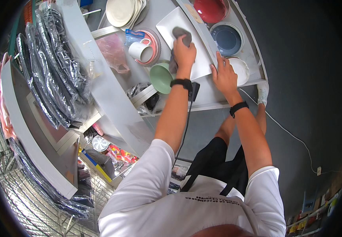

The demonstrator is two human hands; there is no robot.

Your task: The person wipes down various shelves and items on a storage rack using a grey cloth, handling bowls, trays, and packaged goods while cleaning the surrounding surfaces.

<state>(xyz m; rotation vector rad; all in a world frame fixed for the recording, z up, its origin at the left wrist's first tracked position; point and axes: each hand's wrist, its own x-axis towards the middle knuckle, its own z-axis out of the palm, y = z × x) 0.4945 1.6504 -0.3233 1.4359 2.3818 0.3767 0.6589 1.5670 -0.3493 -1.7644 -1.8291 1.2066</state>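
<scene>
My left hand point(185, 54) is closed on a grey cloth point(182, 33), pressed against a white rectangular plate point(199, 59). My right hand point(226, 74) has its fingers apart and extended at the plate's right edge, beside the grey shelf ledge point(205, 34). Whether it touches the plate or only the ledge, I cannot tell. Left of the plate, a green bowl point(161, 77) is tilted near my left wrist. A white mug point(140, 51) lies on its side on a pink ribbed dish point(156, 44), next to a blue packet point(134, 36).
Stacked cream plates point(119, 13) sit at the top. Beyond the ledge are a red bowl point(209, 10), a dark blue dish point(226, 39) and a white round dish point(239, 71). Plastic-wrapped dark goods point(59, 62) fill the left shelf. A white cable point(289, 133) crosses the floor.
</scene>
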